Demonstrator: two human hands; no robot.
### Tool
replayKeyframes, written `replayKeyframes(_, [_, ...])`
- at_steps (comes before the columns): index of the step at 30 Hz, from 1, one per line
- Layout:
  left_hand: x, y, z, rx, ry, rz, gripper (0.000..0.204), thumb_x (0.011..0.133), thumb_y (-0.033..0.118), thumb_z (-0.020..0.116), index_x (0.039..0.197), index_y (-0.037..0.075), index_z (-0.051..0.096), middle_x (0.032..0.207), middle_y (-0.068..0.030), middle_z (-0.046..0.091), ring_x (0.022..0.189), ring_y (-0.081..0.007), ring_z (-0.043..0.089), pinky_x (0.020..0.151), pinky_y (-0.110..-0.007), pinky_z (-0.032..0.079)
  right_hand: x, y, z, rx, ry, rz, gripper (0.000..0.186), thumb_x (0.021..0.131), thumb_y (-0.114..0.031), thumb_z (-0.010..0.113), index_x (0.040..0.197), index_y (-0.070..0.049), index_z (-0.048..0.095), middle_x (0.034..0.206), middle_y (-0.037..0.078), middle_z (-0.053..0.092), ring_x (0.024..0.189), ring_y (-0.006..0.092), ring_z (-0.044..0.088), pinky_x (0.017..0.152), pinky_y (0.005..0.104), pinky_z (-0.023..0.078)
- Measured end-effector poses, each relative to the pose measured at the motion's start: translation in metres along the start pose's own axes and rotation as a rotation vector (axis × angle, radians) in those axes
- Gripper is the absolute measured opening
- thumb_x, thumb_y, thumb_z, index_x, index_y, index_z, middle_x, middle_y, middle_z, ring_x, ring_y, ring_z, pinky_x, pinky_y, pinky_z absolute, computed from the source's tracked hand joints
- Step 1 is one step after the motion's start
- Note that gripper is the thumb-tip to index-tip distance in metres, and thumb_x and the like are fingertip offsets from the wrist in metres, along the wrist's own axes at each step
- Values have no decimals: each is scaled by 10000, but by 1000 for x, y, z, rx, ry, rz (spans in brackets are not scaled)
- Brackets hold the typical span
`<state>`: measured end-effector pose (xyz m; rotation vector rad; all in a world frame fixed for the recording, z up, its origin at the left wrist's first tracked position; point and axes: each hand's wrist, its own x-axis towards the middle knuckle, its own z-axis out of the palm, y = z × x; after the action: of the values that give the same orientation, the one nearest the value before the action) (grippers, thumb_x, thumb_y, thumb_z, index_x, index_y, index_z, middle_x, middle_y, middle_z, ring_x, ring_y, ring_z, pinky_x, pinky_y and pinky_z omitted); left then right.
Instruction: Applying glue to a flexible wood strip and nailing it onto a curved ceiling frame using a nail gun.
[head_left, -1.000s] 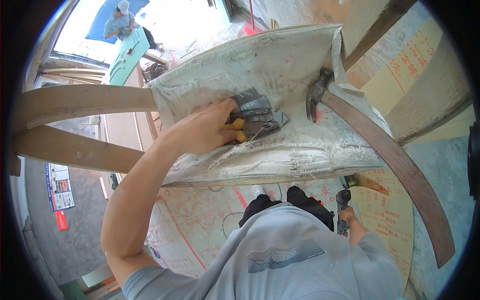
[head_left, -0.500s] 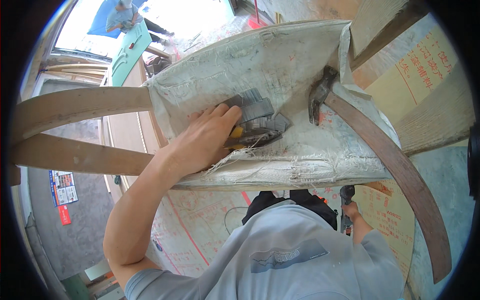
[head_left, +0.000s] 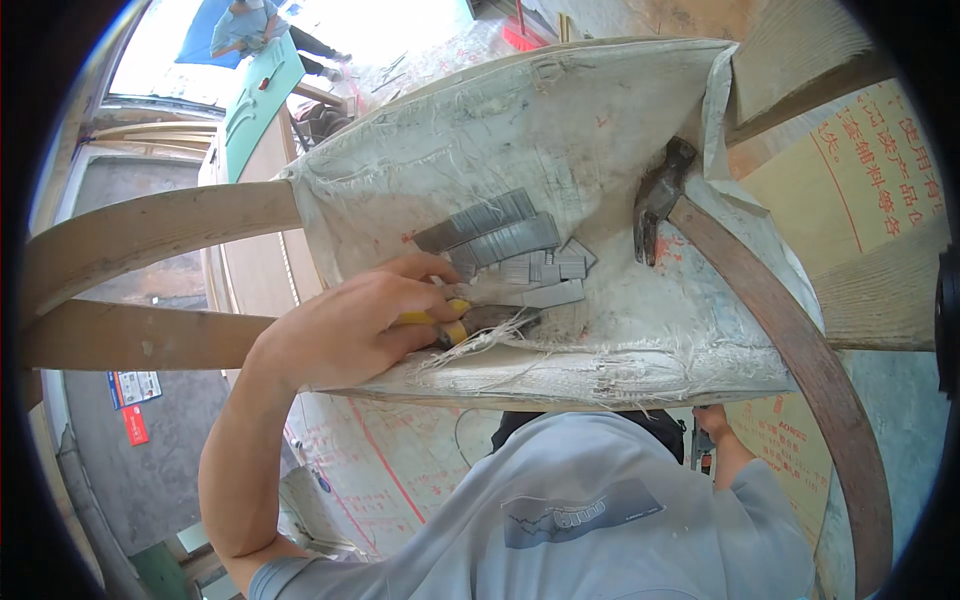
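The left hand [head_left: 365,322] is wrapped around the yellow handles of the dark metal pliers [head_left: 490,317], thumb on the lower side and fingers on the upper. The pliers point away from the palm at three o'clock, their long axis running close to nine-to-three. At one to two o'clock from the same hand lie the long, ribbed silver-grey metal strips [head_left: 487,222], slanting from eight toward two o'clock, the nearer one close to the fingertips. All rest on the off-white, frayed woven-cloth tray [head_left: 570,120]. The left hand is far nearer to them; the right hand [head_left: 712,424], well apart between three and four o'clock, appears to grip a dark hand tool [head_left: 703,460], though the tray's edge hides much of it. The claw hammer with a curved brown wooden handle [head_left: 790,320] has its head at two o'clock from the pliers, the handle sweeping toward five.

Large red characters cover the pale yellow sheet [head_left: 860,185] at two o'clock. A blue, white and red printed leaflet [head_left: 137,390] lies at nine o'clock, its print too small to read. The grey T-shirt [head_left: 640,545] carries a dark printed panel with pale lettering.
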<state>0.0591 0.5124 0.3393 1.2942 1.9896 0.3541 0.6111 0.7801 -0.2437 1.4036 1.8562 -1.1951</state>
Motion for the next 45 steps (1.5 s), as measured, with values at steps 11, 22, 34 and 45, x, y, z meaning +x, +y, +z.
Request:
replayKeyframes(11, [55, 3, 12, 110, 104, -169, 115, 904, 78, 635, 989, 0, 642, 863, -210, 654, 832, -375, 653, 741, -426, 492, 49, 61, 22, -155, -90, -293, 287, 936, -244, 564, 1118, -42, 655, 881, 88, 685, 716, 204, 636, 575, 389, 509])
replayKeyframes(22, [78, 9, 20, -76, -80, -294, 217, 888, 187, 684, 965, -14, 661, 911, -226, 692, 892, -409, 663, 785, -456, 507, 18, 34, 18, -404, -78, -356, 433, 951, -326, 597, 1245, -10, 633, 1227, 199, 658, 1145, 341, 610, 960, 411, 469])
replayKeyframes(34, [81, 4, 29, 131, -4, -156, 258, 808, 180, 774, 832, -19, 612, 807, -231, 655, 793, -404, 650, 684, -465, 477, -5, 9, 11, -349, 3, -371, 362, 886, -226, 575, 1209, -88, 663, 1224, 163, 670, 1159, 349, 610, 981, 434, 470])
replayKeyframes(45, [81, -8, 24, -500, 208, -283, 157, 915, 0, 611, 1060, -24, 557, 790, -171, 691, 710, -200, 671, 620, -319, 505, 22, 47, 28, -204, -110, -178, 343, 877, -212, 587, 1185, -86, 669, 1150, 157, 697, 1035, 339, 667, 890, 426, 517])
